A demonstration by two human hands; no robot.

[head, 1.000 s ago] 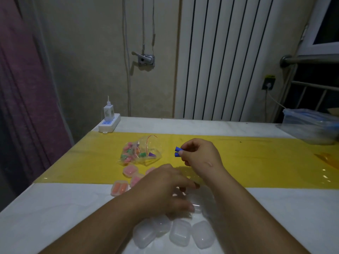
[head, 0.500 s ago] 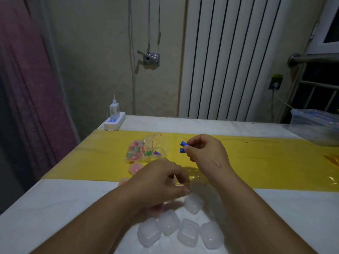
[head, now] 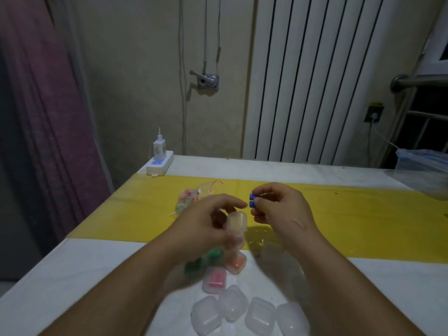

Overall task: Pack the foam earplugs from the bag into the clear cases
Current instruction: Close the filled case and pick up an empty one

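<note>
At about ten o'clock from the hands, the crumpled clear plastic bag of coloured foam earplugs (head: 191, 198) lies on the yellow table runner (head: 363, 214), partly hidden behind the left hand (head: 203, 224). That hand is curled around a small clear plastic case (head: 236, 221), lifted off the table, probably so it can be filled (whether its lid is open is too blurred to tell). At two o'clock from the case, the right hand (head: 278, 209) pinches two blue foam earplugs (head: 252, 200) side by side between thumb and fingertips, likely to slip both in together. At six o'clock lie filled cases (head: 214, 280) and four empty clear cases (head: 260, 316), within reach.
</note>
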